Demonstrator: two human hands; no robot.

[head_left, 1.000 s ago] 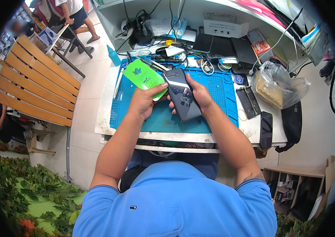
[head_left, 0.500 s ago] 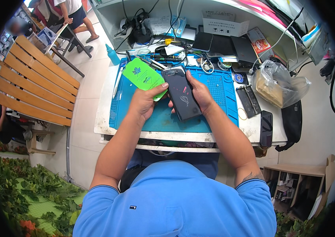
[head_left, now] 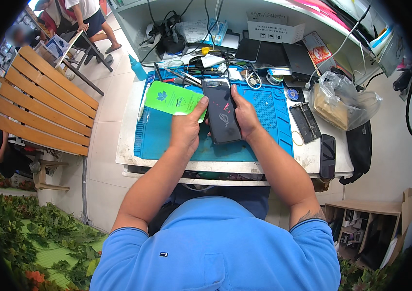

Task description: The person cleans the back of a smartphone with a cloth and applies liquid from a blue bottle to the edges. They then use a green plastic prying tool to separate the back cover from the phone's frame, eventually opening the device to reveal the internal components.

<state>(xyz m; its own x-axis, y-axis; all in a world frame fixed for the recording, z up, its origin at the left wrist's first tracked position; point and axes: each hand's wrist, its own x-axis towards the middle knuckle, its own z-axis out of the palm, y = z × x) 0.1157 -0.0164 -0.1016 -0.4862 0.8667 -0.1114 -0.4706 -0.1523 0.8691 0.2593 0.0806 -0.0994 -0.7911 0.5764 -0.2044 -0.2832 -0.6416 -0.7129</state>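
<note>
A bright green flat card (head_left: pixel 173 100) with rounded corners and a dark leaf print is pinched at its right end by my left hand (head_left: pixel 186 130). The left thumb lies over that end, close to the phone's left edge. My right hand (head_left: pixel 247 118) grips a black smartphone (head_left: pixel 222 114) along its right side, back cover facing up. The phone stands nearly upright in view, above a blue repair mat (head_left: pixel 167 143). Fingers under the phone are mostly hidden.
Pens, tweezers and tools (head_left: pixel 186 76) crowd the mat's far edge. A blue squeeze bottle (head_left: pixel 138 68) stands at the far left. On the right are a black phone frame (head_left: pixel 305 122), a dark phone (head_left: pixel 327 156) and a plastic bag (head_left: pixel 342 103). Cables hang over the back.
The green card has swung to lie more sideways, its free end lower and further left. My left hand has shifted slightly right. The phone has turned a little straighter.
</note>
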